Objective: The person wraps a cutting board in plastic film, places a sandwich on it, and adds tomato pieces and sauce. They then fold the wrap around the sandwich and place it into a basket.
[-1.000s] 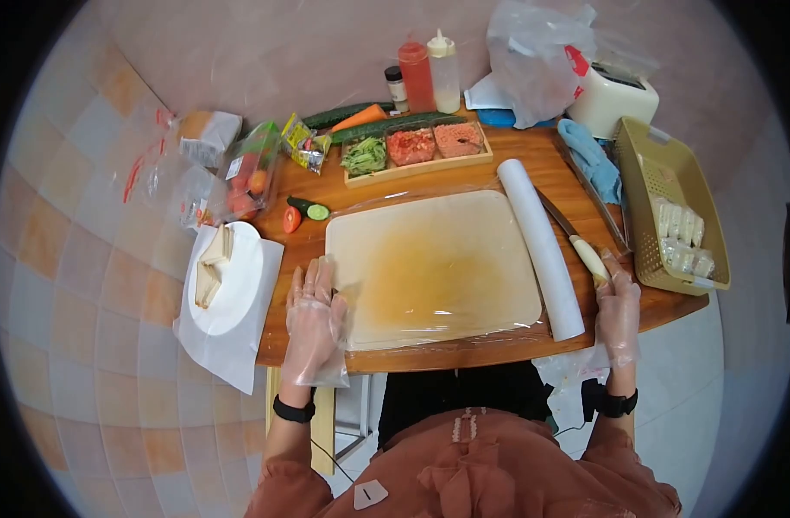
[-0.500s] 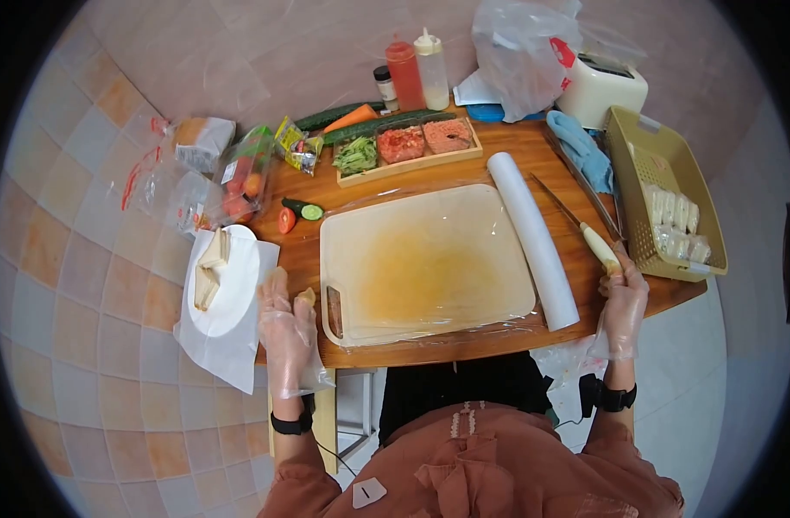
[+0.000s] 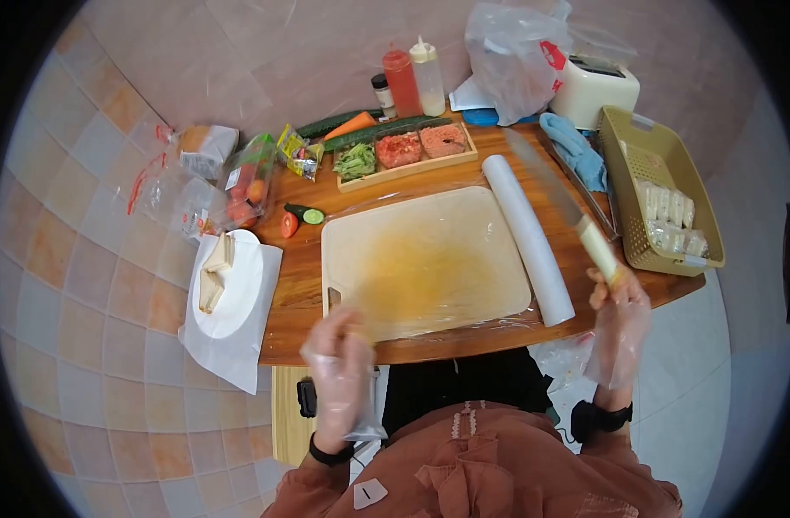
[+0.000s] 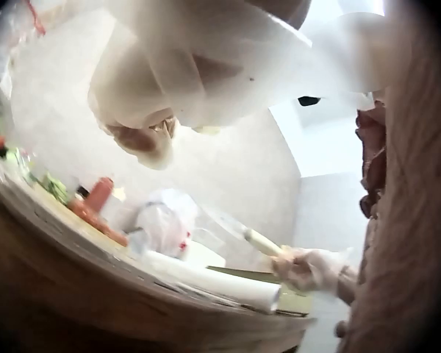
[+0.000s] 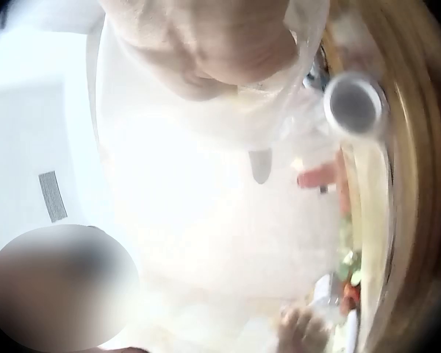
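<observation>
My gloved right hand (image 3: 621, 315) grips the knife (image 3: 597, 246) by its pale handle. The blade points away toward the back of the table, beside the white roll (image 3: 528, 242). In the left wrist view the knife (image 4: 263, 243) shows raised in that hand. My gloved left hand (image 3: 339, 367), somewhat blurred, is at the near left corner of the beige cutting board (image 3: 499, 285), fingers loosely bent and nothing seen in them. Clear film covers the board, which has a yellowish stain in its middle.
Left of the board, cut sandwiches (image 3: 212, 293) lie on a white plate (image 3: 240, 302). A half tomato (image 3: 289, 225) and a cucumber piece (image 3: 312, 216) lie nearby. Behind stand a filled wooden tray (image 3: 429, 162) and sauce bottles (image 3: 401, 82). A green basket (image 3: 663, 259) with wrapped packs is at right.
My right hand has taken the knife by its handle and raised it, its blade turning broadside. The left hand moved left off the board, then back right and closer to my body.
</observation>
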Available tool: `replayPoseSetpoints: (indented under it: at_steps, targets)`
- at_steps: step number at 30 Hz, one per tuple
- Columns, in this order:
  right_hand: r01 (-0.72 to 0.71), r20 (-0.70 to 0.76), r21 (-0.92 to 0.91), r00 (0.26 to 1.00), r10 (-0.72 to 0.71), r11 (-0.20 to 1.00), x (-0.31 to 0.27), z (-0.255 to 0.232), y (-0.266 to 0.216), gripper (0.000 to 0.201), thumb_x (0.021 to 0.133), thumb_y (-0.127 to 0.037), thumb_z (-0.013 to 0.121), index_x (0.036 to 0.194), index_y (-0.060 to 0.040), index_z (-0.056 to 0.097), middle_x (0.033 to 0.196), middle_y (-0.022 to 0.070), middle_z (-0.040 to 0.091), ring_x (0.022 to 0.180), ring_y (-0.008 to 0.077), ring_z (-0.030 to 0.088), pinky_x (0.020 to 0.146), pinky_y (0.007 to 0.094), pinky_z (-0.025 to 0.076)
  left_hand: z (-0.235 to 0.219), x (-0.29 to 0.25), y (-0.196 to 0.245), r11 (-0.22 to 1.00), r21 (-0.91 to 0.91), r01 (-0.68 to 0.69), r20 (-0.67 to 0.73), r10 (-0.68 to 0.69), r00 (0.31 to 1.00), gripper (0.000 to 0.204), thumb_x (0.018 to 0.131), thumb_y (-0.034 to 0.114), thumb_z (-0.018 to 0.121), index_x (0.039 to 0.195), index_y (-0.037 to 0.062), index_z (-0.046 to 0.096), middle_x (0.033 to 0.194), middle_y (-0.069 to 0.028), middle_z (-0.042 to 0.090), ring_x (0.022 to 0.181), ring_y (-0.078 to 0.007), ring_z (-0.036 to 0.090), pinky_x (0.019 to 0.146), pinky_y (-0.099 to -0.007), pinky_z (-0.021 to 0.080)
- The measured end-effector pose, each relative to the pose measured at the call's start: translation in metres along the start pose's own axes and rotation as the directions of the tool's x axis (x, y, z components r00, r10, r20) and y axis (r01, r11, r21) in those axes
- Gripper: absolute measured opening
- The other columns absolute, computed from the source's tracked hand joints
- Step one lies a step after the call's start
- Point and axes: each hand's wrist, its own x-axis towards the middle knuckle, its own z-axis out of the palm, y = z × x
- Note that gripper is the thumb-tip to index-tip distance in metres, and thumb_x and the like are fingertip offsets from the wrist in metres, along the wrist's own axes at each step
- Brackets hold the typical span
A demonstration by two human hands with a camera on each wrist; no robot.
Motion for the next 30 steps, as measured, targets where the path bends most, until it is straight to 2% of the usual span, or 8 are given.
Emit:
replayPoseSetpoints:
  at_steps: [3, 7, 9, 21, 25, 27, 29, 30]
  targets:
    - [-0.140, 0.129, 0.158, 0.984, 0.120, 0.977, -0.041, 0.035, -0.010, 0.041, 0.105, -0.028, 0.062, 0.128, 0.0058, 0.059, 0.105, 0.0101, 0.068, 0.074, 0.0068, 0.053, 0.061, 0.0192, 0.043, 0.031, -0.010, 0.019, 0.932, -0.203, 0.300, 0.344, -0.219, 0.913, 0.030, 0.099, 0.006, 0.054, 0.126, -0.0036, 0.063, 0.113, -0.0084, 0.069, 0.097, -0.0128, 0.063, 0.084, -0.0258, 0.050]
    - [-0.425, 0.368, 0.238, 0.872, 0.324, 0.873, -0.073, 0.070, -0.006, 0.039, 0.104, -0.028, 0.064, 0.126, 0.0048, 0.061, 0.102, 0.0071, 0.066, 0.078, 0.0087, 0.053, 0.067, 0.0225, 0.044, 0.068, -0.020, 0.029, 0.871, -0.291, 0.396, 0.501, -0.214, 0.838, 0.032, 0.103, 0.017, 0.057, 0.128, -0.0034, 0.062, 0.109, -0.0082, 0.069, 0.098, -0.0127, 0.064, 0.088, -0.0274, 0.050]
    - [-0.556, 0.461, 0.237, 0.786, 0.412, 0.797, -0.076, 0.075, -0.001, 0.038, 0.105, -0.026, 0.064, 0.126, 0.0048, 0.062, 0.102, 0.0071, 0.065, 0.081, 0.0094, 0.054, 0.071, 0.0244, 0.045, 0.082, -0.011, 0.037, 0.777, -0.445, 0.445, 0.628, -0.084, 0.774, 0.025, 0.103, 0.013, 0.057, 0.124, 0.0004, 0.064, 0.103, -0.0032, 0.066, 0.081, -0.0066, 0.056, 0.067, -0.0204, 0.043]
    - [-0.636, 0.537, 0.252, 0.719, 0.442, 0.729, -0.079, 0.077, -0.001, 0.026, 0.105, -0.015, 0.061, 0.125, 0.0014, 0.060, 0.112, 0.0092, 0.067, 0.085, 0.0134, 0.057, 0.076, 0.0269, 0.048, 0.096, -0.005, 0.053, 0.593, -0.548, 0.590, 0.537, -0.292, 0.791, 0.038, 0.109, 0.032, 0.051, 0.119, -0.0032, 0.061, 0.098, -0.0090, 0.069, 0.080, -0.0174, 0.065, 0.074, -0.0301, 0.053]
    - [-0.483, 0.479, 0.100, 0.789, 0.384, 0.870, -0.081, 0.076, -0.007, 0.034, 0.099, -0.012, 0.068, 0.129, 0.0003, 0.059, 0.113, 0.0092, 0.069, 0.084, 0.0158, 0.063, 0.076, 0.0283, 0.051, 0.090, 0.004, 0.057, 0.510, -0.568, 0.646, 0.643, -0.215, 0.735, 0.032, 0.108, 0.030, 0.051, 0.114, 0.0000, 0.060, 0.098, -0.0097, 0.068, 0.080, -0.0184, 0.064, 0.070, -0.0328, 0.053]
    - [-0.378, 0.486, 0.076, 0.822, 0.297, 0.923, -0.080, 0.072, 0.003, 0.039, 0.095, -0.011, 0.073, 0.130, -0.0001, 0.059, 0.112, 0.0099, 0.069, 0.085, 0.0172, 0.065, 0.077, 0.0294, 0.053, 0.098, 0.003, 0.054, 0.587, -0.577, 0.567, 0.538, -0.250, 0.805, 0.035, 0.108, 0.033, 0.050, 0.114, 0.0003, 0.061, 0.094, -0.0075, 0.065, 0.083, -0.0167, 0.061, 0.073, -0.0301, 0.050]
    - [0.288, 0.597, -0.094, 0.783, -0.177, 0.953, -0.073, 0.070, 0.012, 0.053, 0.084, -0.010, 0.082, 0.131, -0.0006, 0.059, 0.114, 0.0131, 0.069, 0.091, 0.0227, 0.069, 0.083, 0.0324, 0.055, 0.099, 0.005, 0.052, 0.580, -0.575, 0.577, 0.550, -0.248, 0.798, 0.038, 0.109, 0.036, 0.051, 0.123, 0.0020, 0.059, 0.115, -0.0070, 0.065, 0.109, -0.0194, 0.061, 0.094, -0.0323, 0.049]
    - [0.288, 0.595, -0.098, 0.784, -0.176, 0.952, -0.071, 0.071, 0.012, 0.053, 0.084, -0.010, 0.082, 0.131, -0.0006, 0.059, 0.114, 0.0131, 0.069, 0.091, 0.0227, 0.069, 0.083, 0.0324, 0.055, 0.099, 0.004, 0.055, 0.577, -0.575, 0.579, 0.553, -0.247, 0.796, 0.038, 0.109, 0.036, 0.051, 0.123, 0.0020, 0.059, 0.115, -0.0070, 0.065, 0.109, -0.0194, 0.061, 0.094, -0.0323, 0.049]
